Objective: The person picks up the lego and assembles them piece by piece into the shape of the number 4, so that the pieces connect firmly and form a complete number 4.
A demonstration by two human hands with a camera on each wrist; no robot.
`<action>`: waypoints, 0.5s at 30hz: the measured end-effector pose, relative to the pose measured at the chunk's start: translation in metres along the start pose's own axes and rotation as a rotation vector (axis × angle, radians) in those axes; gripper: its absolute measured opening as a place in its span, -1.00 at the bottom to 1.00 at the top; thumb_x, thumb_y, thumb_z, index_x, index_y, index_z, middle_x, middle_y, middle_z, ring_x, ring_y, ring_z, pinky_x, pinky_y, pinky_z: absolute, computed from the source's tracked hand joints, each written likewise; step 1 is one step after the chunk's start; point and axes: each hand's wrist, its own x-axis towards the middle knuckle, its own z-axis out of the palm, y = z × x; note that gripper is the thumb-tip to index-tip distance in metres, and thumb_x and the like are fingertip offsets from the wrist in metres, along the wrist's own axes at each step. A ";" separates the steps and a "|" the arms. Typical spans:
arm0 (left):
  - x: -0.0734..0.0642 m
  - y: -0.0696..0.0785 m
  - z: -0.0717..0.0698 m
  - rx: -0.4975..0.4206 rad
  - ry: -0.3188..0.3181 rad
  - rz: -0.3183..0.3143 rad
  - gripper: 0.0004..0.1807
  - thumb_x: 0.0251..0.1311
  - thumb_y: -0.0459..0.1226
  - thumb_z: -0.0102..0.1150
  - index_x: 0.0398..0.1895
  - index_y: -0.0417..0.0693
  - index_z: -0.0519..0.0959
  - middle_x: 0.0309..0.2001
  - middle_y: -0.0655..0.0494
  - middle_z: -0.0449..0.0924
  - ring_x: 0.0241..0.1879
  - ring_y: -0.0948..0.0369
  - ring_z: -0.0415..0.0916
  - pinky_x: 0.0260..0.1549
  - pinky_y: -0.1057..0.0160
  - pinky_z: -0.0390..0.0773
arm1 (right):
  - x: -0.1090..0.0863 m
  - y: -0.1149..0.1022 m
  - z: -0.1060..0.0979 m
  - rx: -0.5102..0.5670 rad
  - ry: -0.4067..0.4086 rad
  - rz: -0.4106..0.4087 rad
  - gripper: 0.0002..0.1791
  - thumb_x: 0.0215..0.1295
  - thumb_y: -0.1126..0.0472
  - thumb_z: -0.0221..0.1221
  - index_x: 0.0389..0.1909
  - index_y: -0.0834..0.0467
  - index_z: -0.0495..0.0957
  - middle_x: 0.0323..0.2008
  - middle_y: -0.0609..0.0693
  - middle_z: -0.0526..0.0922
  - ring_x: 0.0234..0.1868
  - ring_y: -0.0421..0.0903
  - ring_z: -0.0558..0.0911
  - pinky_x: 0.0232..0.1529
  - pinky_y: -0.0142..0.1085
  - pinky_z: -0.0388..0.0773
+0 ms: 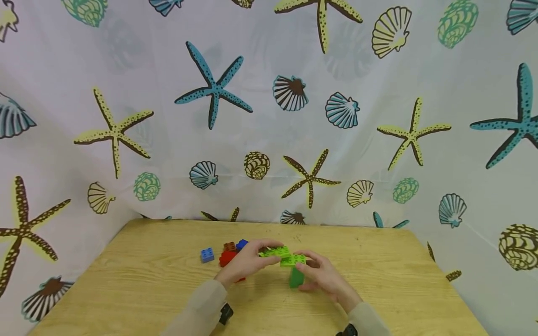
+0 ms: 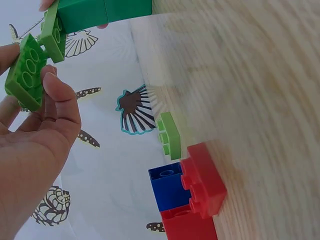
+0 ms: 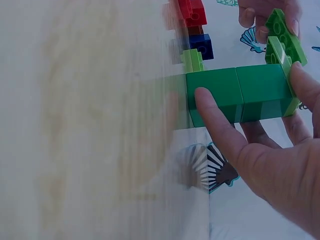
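Note:
Between thumb and fingers my left hand (image 1: 248, 261) pinches a light green toy building brick (image 1: 275, 252), studs up. Its near end overlaps the left end of another light green brick (image 1: 290, 262) in the head view. That second brick caps an upright stack of two dark green bricks (image 3: 235, 95) and sticks out to the left of it. My right hand (image 1: 328, 278) grips the stack from the right, one finger on a dark green side and the thumb up at the light green brick. In the left wrist view, the hollow underside of the pinched brick shows.
Left of the stack, partly behind my left hand, lie red bricks (image 1: 227, 258), a brown brick (image 1: 229, 247) and a blue brick (image 1: 241, 244). A lighter blue brick (image 1: 207, 255) sits farther left. Another light green brick (image 2: 171, 136) lies on the wooden table (image 1: 159, 280). A patterned curtain (image 1: 260, 130) hangs behind.

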 end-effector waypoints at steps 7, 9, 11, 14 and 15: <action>0.007 0.001 0.006 0.068 0.001 0.047 -0.60 0.26 -0.11 0.27 0.18 0.23 0.58 0.22 0.16 0.53 0.10 0.15 0.47 -0.02 0.07 0.52 | 0.005 0.000 -0.003 0.003 0.012 0.011 -0.36 0.36 -0.02 0.21 0.39 0.09 0.31 0.24 0.20 0.44 0.13 0.00 0.50 -0.01 0.05 0.62; 0.008 0.000 0.008 0.072 -0.006 0.064 -0.60 0.27 -0.13 0.27 0.18 0.19 0.58 0.21 0.13 0.54 0.07 0.16 0.48 -0.06 0.10 0.52 | 0.005 -0.001 -0.003 0.004 0.014 0.014 -0.35 0.37 -0.01 0.20 0.40 0.10 0.30 0.25 0.20 0.43 0.14 0.01 0.50 -0.01 0.04 0.63; 0.009 0.000 0.009 0.069 -0.009 0.071 -0.61 0.27 -0.15 0.26 0.17 0.14 0.59 0.20 0.10 0.55 0.04 0.15 0.49 -0.09 0.12 0.52 | 0.005 -0.002 -0.003 0.005 0.014 0.014 -0.36 0.37 -0.01 0.20 0.40 0.09 0.30 0.25 0.21 0.43 0.13 0.01 0.51 -0.02 0.04 0.63; 0.010 0.001 0.011 0.059 -0.001 0.054 -0.62 0.27 -0.15 0.26 0.16 0.14 0.60 0.18 0.10 0.55 0.04 0.16 0.48 -0.08 0.12 0.53 | 0.004 -0.003 -0.004 0.000 0.013 0.016 -0.37 0.37 -0.02 0.20 0.40 0.07 0.30 0.26 0.21 0.42 0.12 0.01 0.53 -0.03 0.03 0.64; 0.010 0.001 0.012 0.054 0.004 0.046 -0.62 0.26 -0.15 0.27 0.15 0.15 0.60 0.18 0.10 0.55 0.03 0.16 0.48 -0.09 0.12 0.53 | 0.004 -0.003 -0.004 -0.002 0.014 0.016 -0.37 0.37 -0.02 0.20 0.40 0.06 0.31 0.25 0.21 0.42 0.12 0.01 0.53 -0.03 0.03 0.64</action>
